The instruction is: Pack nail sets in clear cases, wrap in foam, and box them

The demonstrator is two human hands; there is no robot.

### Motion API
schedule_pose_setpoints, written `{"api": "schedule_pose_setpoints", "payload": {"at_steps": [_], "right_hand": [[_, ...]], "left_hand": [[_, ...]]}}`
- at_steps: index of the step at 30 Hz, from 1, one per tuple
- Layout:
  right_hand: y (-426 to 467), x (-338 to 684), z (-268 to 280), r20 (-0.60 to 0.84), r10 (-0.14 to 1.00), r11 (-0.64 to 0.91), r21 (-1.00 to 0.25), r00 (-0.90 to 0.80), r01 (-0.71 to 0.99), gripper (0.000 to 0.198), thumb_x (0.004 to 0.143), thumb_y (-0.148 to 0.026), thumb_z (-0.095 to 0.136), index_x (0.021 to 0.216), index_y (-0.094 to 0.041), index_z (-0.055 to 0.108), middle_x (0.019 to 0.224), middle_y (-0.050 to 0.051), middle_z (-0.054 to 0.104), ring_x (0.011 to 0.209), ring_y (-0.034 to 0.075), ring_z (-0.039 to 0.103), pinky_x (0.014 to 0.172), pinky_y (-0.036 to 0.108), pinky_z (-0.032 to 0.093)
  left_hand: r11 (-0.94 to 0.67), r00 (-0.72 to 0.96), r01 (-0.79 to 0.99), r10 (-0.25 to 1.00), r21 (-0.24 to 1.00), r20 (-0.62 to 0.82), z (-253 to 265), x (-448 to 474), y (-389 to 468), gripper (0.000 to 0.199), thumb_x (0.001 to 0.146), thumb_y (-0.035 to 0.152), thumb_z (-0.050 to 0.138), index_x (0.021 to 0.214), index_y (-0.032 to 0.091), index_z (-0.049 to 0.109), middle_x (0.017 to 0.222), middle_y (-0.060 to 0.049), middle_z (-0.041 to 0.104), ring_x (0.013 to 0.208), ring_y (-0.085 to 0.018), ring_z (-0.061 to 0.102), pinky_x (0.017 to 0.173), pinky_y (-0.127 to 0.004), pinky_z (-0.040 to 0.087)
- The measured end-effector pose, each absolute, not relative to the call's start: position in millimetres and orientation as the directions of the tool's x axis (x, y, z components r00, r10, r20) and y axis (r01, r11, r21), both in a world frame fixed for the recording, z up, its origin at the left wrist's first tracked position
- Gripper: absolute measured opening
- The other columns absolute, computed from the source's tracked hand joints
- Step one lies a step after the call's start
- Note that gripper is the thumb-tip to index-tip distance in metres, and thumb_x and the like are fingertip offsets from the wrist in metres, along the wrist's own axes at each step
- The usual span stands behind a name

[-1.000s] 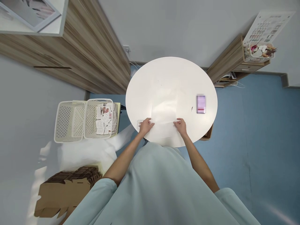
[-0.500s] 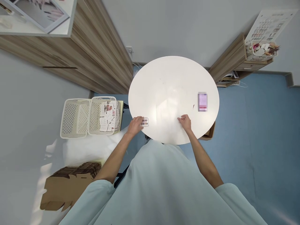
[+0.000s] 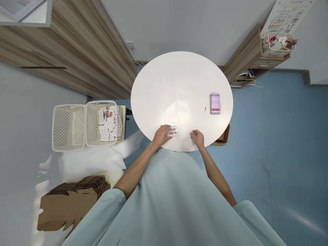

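My left hand [image 3: 161,135] grips the left side of a small clear case [image 3: 172,131] holding several round, dark and coloured pieces. The case is at the near edge of the white oval table [image 3: 176,75], its contents too small to name. To its right, my right hand [image 3: 197,138] is held low over the tabletop, thumb and fingertips pinched together. Whatever those fingertips hold, if anything, is too small to make out. A small dark reddish sliver [image 3: 205,109] lies on the table beyond my right hand, beside a blurred purple and pink rectangular item [image 3: 215,103].
Left of the table stand two white perforated baskets; the nearer basket [image 3: 88,136] contains printed cards [image 3: 109,123]. Flattened brown cardboard [image 3: 69,205] and white wrapping sheet [image 3: 87,165] lie below them. A wood-grain cabinet [image 3: 102,58] borders the back left, a low shelf [image 3: 246,56] the back right.
My left hand has brought the clear case rightward along the table's near edge, closer to my right hand. My right hand has drawn slightly nearer my body. The whole view has shifted a little.
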State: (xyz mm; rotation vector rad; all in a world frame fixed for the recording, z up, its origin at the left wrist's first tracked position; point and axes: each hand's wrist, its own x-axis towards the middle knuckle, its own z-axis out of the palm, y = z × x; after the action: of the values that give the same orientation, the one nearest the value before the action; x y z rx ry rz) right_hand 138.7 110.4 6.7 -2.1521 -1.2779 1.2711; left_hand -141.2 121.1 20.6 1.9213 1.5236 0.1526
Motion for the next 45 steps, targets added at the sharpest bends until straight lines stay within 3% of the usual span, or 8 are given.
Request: {"api": "schedule_pose_setpoints", "payload": {"at_steps": [4, 9, 21, 25, 28, 33, 37, 45], "right_hand": [[105.9, 137.2, 10.1, -0.52, 0.829, -0.548, -0.682, 0.205, 0.484, 0.019, 0.092, -0.042, 0.062, 0.094, -0.024, 0.067, 0.098, 0.003, 0.078, 0.076, 0.02, 0.075, 0.087, 0.037, 0.056], [99.5, 129.7, 23.1, -0.469, 0.857, -0.508, -0.7, 0.213, 0.502, 0.023, 0.093, -0.047, 0.063, 0.088, -0.025, 0.066, 0.096, 0.005, 0.077, 0.087, 0.024, 0.073, 0.085, 0.037, 0.056], [100.8, 77.5, 62.7, -0.174, 0.973, -0.038, -0.765, -0.15, 0.643, 0.02, 0.104, -0.038, 0.055, 0.096, -0.025, 0.068, 0.135, 0.009, 0.068, 0.126, 0.025, 0.062, 0.089, 0.037, 0.059], [101.5, 50.2, 57.6, -0.204, 0.926, 0.09, -0.699, -0.318, 0.709, 0.021, 0.107, -0.034, 0.052, 0.102, -0.024, 0.07, 0.139, 0.01, 0.066, 0.127, 0.026, 0.061, 0.088, 0.038, 0.058], [103.1, 33.4, 46.4, -0.269, 0.881, 0.144, -0.632, -0.39, 0.761, 0.02, 0.107, -0.03, 0.053, 0.105, -0.023, 0.071, 0.125, 0.01, 0.068, 0.115, 0.025, 0.063, 0.079, 0.034, 0.055], [105.1, 18.6, 29.9, -0.378, 0.816, 0.195, -0.532, -0.438, 0.824, 0.019, 0.108, -0.027, 0.055, 0.101, -0.021, 0.072, 0.11, 0.01, 0.067, 0.106, 0.025, 0.061, 0.074, 0.031, 0.051], [103.5, 15.1, 23.3, -0.401, 0.802, 0.201, -0.517, -0.443, 0.832, 0.021, 0.109, -0.026, 0.052, 0.103, -0.022, 0.072, 0.11, 0.01, 0.066, 0.108, 0.025, 0.06, 0.075, 0.031, 0.05], [100.2, 29.2, 17.5, -0.365, 0.863, 0.081, -0.583, -0.349, 0.809, 0.02, 0.107, -0.037, 0.058, 0.1, -0.024, 0.072, 0.105, 0.007, 0.069, 0.106, 0.024, 0.062, 0.078, 0.032, 0.05]], "left_hand": [[-0.088, 0.312, 0.829, 0.892, 0.552, -0.326, 13.1, -135.1, 115.8, 0.068, 0.084, 0.024, 0.079, 0.147, 0.026, 0.055, 0.149, -0.012, 0.057, 0.135, -0.035, 0.052, 0.113, -0.048, 0.048], [-0.11, 0.32, 0.838, 0.893, 0.535, -0.317, 7.5, -134.8, 109.7, 0.067, 0.085, 0.02, 0.074, 0.149, 0.025, 0.053, 0.152, -0.012, 0.054, 0.137, -0.035, 0.051, 0.11, -0.048, 0.05], [-0.085, 0.311, 0.823, 0.895, 0.562, -0.32, 13.3, -127.8, 111.9, 0.071, 0.085, 0.022, 0.075, 0.151, 0.022, 0.05, 0.154, -0.015, 0.053, 0.14, -0.036, 0.049, 0.112, -0.048, 0.049], [0.09, 0.164, 0.733, 0.938, 0.674, -0.304, 17.8, -132.8, 101.9, 0.059, 0.098, 0.03, 0.061, 0.154, 0.021, 0.048, 0.159, -0.013, 0.051, 0.142, -0.03, 0.051, 0.115, -0.044, 0.047], [0.338, -0.047, 0.615, 0.917, 0.712, -0.396, 21.6, -139.0, 96.5, 0.044, 0.107, 0.039, 0.045, 0.144, 0.019, 0.059, 0.146, -0.013, 0.064, 0.122, -0.026, 0.066, 0.105, -0.04, 0.052], [0.519, -0.136, 0.544, 0.83, 0.659, -0.542, 18.9, -143.6, 100.1, 0.037, 0.101, 0.053, 0.058, 0.111, 0.022, 0.075, 0.115, -0.009, 0.08, 0.11, -0.028, 0.073, 0.098, -0.038, 0.054], [0.549, -0.169, 0.558, 0.809, 0.623, -0.562, 7.8, -140.8, 104.0, 0.026, 0.092, 0.044, 0.071, 0.106, 0.023, 0.077, 0.109, -0.007, 0.082, 0.107, -0.029, 0.074, 0.094, -0.038, 0.054], [0.541, -0.192, 0.587, 0.816, 0.602, -0.546, -4.5, -142.3, 105.5, 0.021, 0.095, 0.038, 0.064, 0.101, 0.024, 0.078, 0.102, -0.006, 0.082, 0.099, -0.026, 0.074, 0.09, -0.035, 0.054]]}}
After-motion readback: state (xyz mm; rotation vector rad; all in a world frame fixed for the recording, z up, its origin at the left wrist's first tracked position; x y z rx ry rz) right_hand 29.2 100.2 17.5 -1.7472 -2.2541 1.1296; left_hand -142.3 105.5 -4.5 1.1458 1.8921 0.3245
